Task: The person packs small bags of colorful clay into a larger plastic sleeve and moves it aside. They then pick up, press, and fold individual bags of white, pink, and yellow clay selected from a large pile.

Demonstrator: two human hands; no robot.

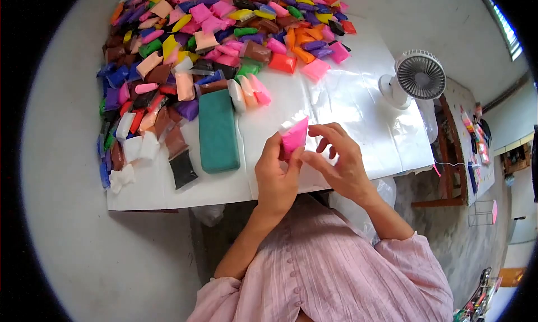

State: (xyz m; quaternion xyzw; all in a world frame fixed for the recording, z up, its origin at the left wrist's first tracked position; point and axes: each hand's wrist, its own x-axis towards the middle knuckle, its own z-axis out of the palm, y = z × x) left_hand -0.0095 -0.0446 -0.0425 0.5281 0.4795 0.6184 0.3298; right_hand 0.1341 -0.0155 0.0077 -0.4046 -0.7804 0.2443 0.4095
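Observation:
My left hand (277,176) is closed around the lower end of a small clear packet of bright pink clay-like material (295,136), held upright above the table's front part. To its right, my right hand (340,162) has thumb and fingers apart and half curled, with the thumb tip close to the packet; whether it touches cannot be made out. A teal rectangular block (218,132) lies left of my hands. Against its upper right side rest a white packet (236,96), a peach packet (247,92) and a pink packet (260,90).
A large heap of many-coloured packets (213,25) covers the back and left of the white-covered table (336,106). A black packet (182,169) lies near the front edge. A small white fan (420,75) stands at the right. Beyond it is another table (479,154) with items.

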